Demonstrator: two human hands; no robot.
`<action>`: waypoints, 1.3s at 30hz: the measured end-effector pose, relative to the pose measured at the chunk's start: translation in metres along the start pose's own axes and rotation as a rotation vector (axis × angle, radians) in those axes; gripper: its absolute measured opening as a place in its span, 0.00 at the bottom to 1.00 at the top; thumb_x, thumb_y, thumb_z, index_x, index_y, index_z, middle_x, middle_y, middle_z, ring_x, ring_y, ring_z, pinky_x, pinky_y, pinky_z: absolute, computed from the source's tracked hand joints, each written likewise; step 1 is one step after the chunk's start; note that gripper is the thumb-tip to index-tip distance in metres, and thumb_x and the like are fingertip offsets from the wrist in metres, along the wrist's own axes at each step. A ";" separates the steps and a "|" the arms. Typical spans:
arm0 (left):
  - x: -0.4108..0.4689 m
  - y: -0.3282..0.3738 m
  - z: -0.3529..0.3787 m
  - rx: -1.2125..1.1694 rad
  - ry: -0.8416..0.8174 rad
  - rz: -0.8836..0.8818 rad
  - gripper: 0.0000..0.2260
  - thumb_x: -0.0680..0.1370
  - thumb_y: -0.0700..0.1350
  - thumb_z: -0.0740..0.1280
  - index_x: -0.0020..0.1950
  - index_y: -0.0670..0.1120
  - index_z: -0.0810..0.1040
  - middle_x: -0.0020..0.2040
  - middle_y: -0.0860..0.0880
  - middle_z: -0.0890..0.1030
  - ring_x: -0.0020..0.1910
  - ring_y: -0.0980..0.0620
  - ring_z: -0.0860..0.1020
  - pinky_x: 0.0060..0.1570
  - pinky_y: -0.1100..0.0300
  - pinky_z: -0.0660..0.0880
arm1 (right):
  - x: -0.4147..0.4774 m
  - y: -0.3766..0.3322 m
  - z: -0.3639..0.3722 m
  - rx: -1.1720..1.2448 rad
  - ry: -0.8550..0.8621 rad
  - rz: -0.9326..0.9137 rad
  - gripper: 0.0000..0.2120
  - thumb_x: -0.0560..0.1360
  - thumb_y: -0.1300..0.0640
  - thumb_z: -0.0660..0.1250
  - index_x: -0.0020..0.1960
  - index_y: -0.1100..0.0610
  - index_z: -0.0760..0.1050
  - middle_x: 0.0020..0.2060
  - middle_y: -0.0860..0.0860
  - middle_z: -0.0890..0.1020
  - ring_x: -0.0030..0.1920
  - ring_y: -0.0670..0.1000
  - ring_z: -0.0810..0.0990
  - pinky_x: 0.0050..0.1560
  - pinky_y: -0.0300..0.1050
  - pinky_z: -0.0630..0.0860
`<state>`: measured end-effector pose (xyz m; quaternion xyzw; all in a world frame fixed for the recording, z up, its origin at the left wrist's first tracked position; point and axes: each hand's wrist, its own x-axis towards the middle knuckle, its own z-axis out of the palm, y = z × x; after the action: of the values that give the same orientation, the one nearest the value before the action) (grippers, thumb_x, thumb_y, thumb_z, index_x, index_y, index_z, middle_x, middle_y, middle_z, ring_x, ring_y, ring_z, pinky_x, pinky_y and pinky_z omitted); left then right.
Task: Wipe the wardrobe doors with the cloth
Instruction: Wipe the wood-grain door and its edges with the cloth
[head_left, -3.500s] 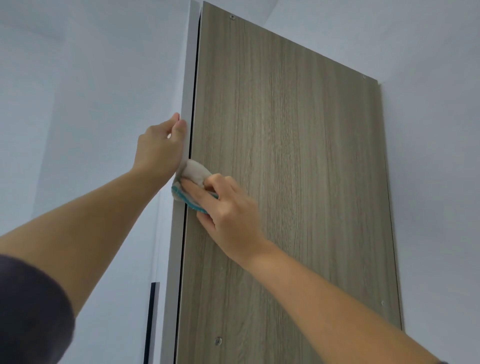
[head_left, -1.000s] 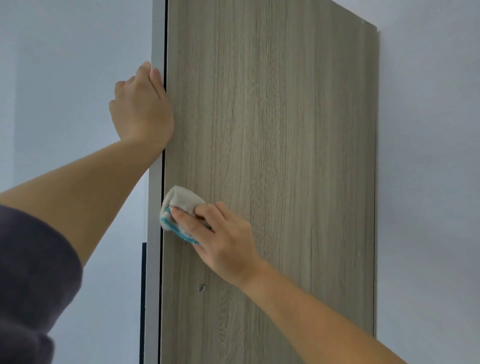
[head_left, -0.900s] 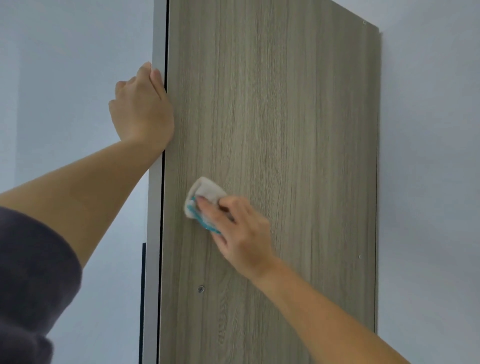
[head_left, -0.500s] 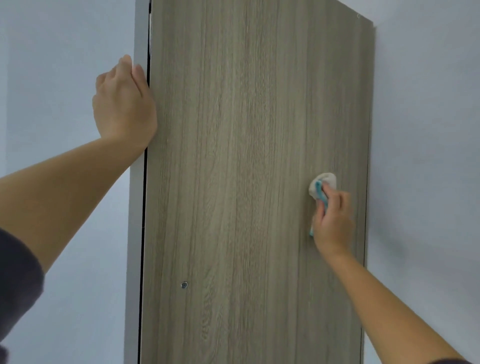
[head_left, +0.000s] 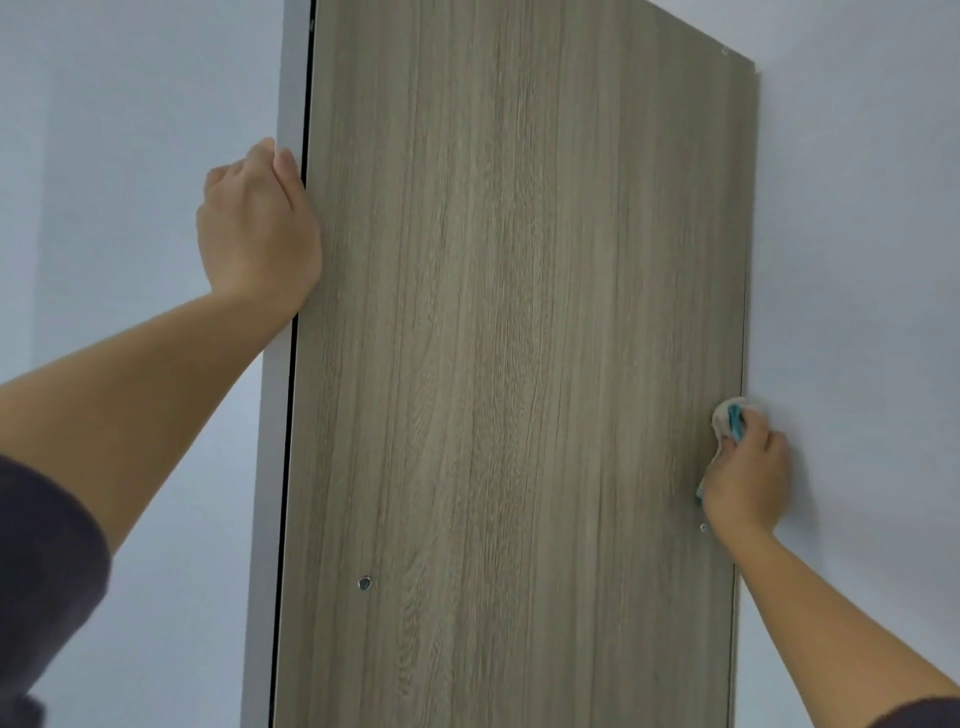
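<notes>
A tall wood-grain wardrobe door (head_left: 519, 364) stands open and fills the middle of the head view. My left hand (head_left: 257, 228) grips its left edge about a third of the way down, fingers curled round behind it. My right hand (head_left: 745, 475) presses a bunched white cloth with a teal stripe (head_left: 730, 418) against the door's right edge, about halfway down. Most of the cloth is hidden under my fingers.
A grey-white frame strip (head_left: 275, 415) runs along the door's left edge. White wall (head_left: 857, 260) lies right of the door and more white surface (head_left: 130, 130) to the left. Small metal fittings (head_left: 365, 583) dot the panel.
My right hand swept the cloth across the door from the left edge to the right edge. My left hand kept its grip on the left edge.
</notes>
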<state>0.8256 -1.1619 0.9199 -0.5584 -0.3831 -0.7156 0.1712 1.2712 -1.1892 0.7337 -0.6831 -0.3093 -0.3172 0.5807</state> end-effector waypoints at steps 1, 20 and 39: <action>0.000 0.000 0.000 -0.007 0.001 -0.004 0.15 0.84 0.46 0.46 0.46 0.43 0.67 0.42 0.44 0.70 0.49 0.44 0.68 0.47 0.52 0.62 | -0.003 -0.005 -0.002 0.033 0.002 0.008 0.16 0.80 0.63 0.60 0.67 0.61 0.68 0.55 0.65 0.73 0.53 0.64 0.73 0.47 0.56 0.72; -0.112 -0.054 -0.026 -0.318 -0.335 -0.099 0.24 0.83 0.56 0.45 0.79 0.51 0.59 0.75 0.53 0.67 0.75 0.52 0.63 0.74 0.47 0.60 | -0.243 -0.208 -0.026 0.530 -0.165 -0.561 0.23 0.72 0.56 0.62 0.67 0.50 0.69 0.49 0.48 0.71 0.46 0.47 0.73 0.37 0.36 0.76; -0.132 -0.059 -0.024 -0.218 -0.269 -0.073 0.24 0.84 0.56 0.46 0.80 0.53 0.53 0.79 0.53 0.57 0.78 0.54 0.53 0.73 0.58 0.52 | -0.193 -0.137 -0.011 0.349 -0.027 -1.038 0.19 0.75 0.57 0.64 0.65 0.49 0.69 0.50 0.49 0.69 0.43 0.48 0.70 0.36 0.34 0.68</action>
<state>0.8118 -1.1655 0.7736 -0.6502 -0.3425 -0.6774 0.0308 1.0447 -1.1920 0.6643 -0.3380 -0.6611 -0.4973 0.4488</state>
